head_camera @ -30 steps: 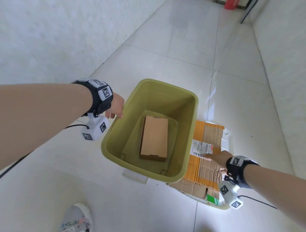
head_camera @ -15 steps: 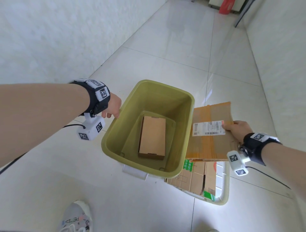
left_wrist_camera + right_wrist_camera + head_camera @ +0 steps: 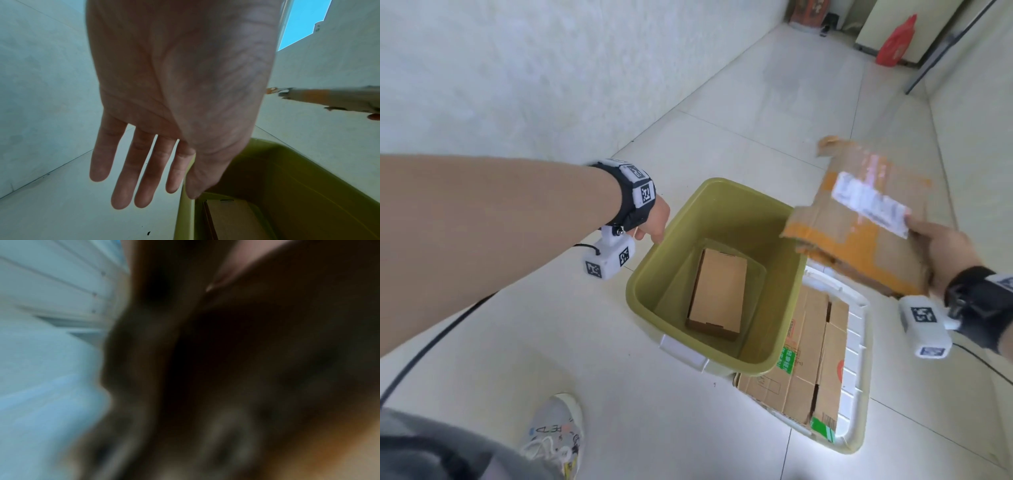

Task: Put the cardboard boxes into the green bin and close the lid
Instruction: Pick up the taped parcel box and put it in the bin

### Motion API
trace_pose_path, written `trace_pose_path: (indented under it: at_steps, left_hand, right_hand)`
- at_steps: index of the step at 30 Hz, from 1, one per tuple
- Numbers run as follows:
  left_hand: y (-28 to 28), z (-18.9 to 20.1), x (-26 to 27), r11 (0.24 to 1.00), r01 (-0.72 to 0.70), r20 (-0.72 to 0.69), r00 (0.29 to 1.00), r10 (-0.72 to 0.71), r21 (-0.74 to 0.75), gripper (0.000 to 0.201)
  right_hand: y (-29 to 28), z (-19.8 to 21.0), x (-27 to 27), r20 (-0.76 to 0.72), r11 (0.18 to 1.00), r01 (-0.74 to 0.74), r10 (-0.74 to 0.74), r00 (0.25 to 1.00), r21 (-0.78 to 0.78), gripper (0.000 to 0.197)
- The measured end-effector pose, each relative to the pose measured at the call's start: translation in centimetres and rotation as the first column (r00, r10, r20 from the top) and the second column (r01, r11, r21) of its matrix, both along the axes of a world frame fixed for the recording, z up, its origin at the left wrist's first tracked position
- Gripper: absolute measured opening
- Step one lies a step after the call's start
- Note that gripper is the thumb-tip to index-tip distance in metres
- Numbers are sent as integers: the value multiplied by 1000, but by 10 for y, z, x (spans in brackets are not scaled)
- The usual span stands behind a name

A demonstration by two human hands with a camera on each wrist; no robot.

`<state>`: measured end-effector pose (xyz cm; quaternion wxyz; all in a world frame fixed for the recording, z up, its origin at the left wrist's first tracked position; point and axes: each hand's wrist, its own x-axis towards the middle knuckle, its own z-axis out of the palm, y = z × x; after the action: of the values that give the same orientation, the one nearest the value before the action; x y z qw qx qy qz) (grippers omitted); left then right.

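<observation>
Flattened cardboard box (image 3: 866, 219): pinched at its near edge by right hand (image 3: 941, 253), raised right of green bin (image 3: 787, 246), long axis slanting toward the opening; left hand (image 3: 179, 100) relaxed, fingers straight, empty, by bin's left rim

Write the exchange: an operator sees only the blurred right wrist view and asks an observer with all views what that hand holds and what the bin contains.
Operator: What is my right hand holding?
Observer: The right hand grips a flattened cardboard box with a white label, in the air by the green bin.
Operator: Anything in the bin?
Observer: One small closed box lies on its bottom.
Operator: And the left hand?
Observer: The left hand is open, fingers straight, at the bin's left rim, holding nothing.
</observation>
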<state>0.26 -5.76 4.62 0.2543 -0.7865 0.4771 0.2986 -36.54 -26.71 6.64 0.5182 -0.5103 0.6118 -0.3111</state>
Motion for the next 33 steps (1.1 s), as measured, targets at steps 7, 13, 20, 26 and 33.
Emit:
trace_pose_path:
  at_steps: [7,13,20,26,33]
  left_hand:
    - [3,3,7,1000,14,15,1000,-14,0,40]
    - [3,0,7,1000,13,24,1000,-13,13,39]
    - [3,-7,6,999,31,32,999,-32,31,39]
    - [5,-7,5,999,3,10,1000,-3,33,40]
    - [14,-1,7,995,-99,-57,994,98,-17,42]
  right_hand:
    - [65,-22,93,-224,921,-358,385,895,152,29]
    - [105,-58,147,-261,855,-446,509,820,266,27]
    - [126,-102,173,-241,786,-451,577,780,423,8]
    - [116,-96,169,-372,839,-463,542,754,285,49]
    - [47,-32,114,-562,927,-309,142,815,-214,19]
